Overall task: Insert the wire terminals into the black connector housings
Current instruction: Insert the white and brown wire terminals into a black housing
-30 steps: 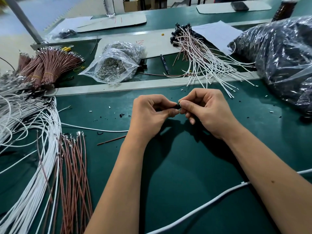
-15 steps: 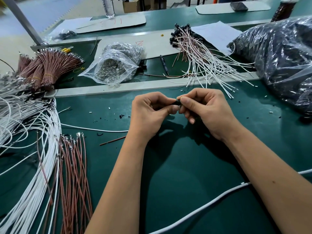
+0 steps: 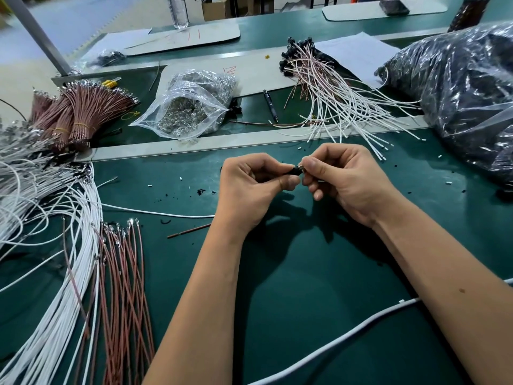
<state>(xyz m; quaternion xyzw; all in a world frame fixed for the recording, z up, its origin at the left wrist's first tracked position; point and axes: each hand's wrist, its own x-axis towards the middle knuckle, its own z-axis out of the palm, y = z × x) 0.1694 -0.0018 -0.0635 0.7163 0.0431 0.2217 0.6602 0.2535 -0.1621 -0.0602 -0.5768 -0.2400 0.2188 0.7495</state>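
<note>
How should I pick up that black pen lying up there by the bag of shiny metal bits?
Pinch the black pen around its middle, coming straight down from above. It lies flat on the green table, long and thin, with bare space on both long sides, so a finger fits on each. Mind the wires just to its right.

We are at a wire-harness assembly station in a factory or workshop. The green surface (image 3: 291, 287) before us is laid out for repetitive hand work: loose white wires (image 3: 41, 315) and brown wires (image 3: 125, 287) with metal terminals on the near left, banded brown bundles (image 3: 83, 112) at far left, a clear bag of small metal parts (image 3: 188, 112) in the middle, finished leads with black housings (image 3: 327, 87) beyond, and a big plastic sack of black parts (image 3: 466, 101) on the right. Further green benches stretch behind.
</note>
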